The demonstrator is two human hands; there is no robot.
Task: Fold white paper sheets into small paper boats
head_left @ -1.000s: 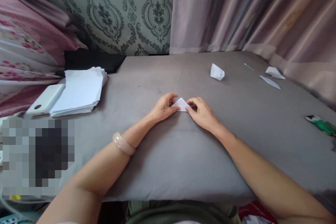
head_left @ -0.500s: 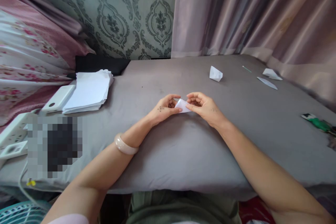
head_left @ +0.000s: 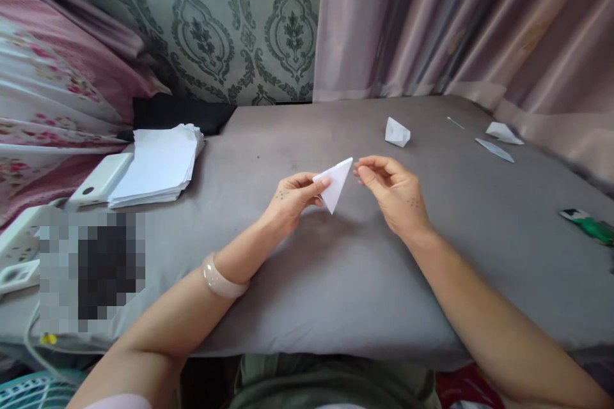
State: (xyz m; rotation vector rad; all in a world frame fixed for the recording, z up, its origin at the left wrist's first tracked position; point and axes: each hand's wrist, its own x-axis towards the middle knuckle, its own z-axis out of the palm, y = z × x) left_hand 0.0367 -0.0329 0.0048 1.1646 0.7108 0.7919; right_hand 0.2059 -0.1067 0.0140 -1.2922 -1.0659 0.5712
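A small folded white paper (head_left: pixel 337 184) is in my left hand (head_left: pixel 290 201), pinched between thumb and fingers at its left corner. It has a triangular shape, with one point up to the right and another pointing down. Just right of the upper point is my right hand (head_left: pixel 396 195), its fingers loosely bent and apart from the paper. Nothing shows between the right thumb and fingers. Both hands are raised over the middle of the grey-covered table (head_left: pixel 307 294).
A stack of white paper (head_left: pixel 153 163) lies at the left, beside a white box (head_left: pixel 100 179) and a power strip (head_left: pixel 22 230). Folded paper pieces rest farther back: one cup-like (head_left: pixel 398 132), one flat (head_left: pixel 495 149), one crumpled (head_left: pixel 503 133). A green-handled object (head_left: pixel 592 227) lies far right.
Both hands held the folded paper before. Now my right hand has let go and moved slightly right, while my left hand holds the paper, turned so its triangular face shows.
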